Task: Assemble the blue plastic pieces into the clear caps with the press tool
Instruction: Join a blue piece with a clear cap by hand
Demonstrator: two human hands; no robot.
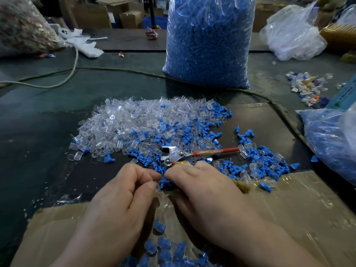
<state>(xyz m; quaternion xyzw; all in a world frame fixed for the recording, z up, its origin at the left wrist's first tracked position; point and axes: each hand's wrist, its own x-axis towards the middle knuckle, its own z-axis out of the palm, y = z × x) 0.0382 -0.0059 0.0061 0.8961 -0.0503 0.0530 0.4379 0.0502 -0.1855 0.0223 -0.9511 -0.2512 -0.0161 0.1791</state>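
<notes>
A small clear plastic cap is pinched at the fingertips of the left hand, and a ribbed blue plastic piece appears gripped by the right hand; the two parts meet between the hands, low over the desk. The metal press tool with red handle is laid just beyond the right hand, its long axis running left to right with the handle rightward, so the right hand is judged nearer.

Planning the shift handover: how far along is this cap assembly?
Done: a few capped blue pieces lie in the cardboard box. In hand: left hand pinches a clear cap, right hand seems to pinch a blue piece; press tool lies just beyond. Left: most of it: big clear-cap pile, loose blue pieces, a full bag.
</notes>
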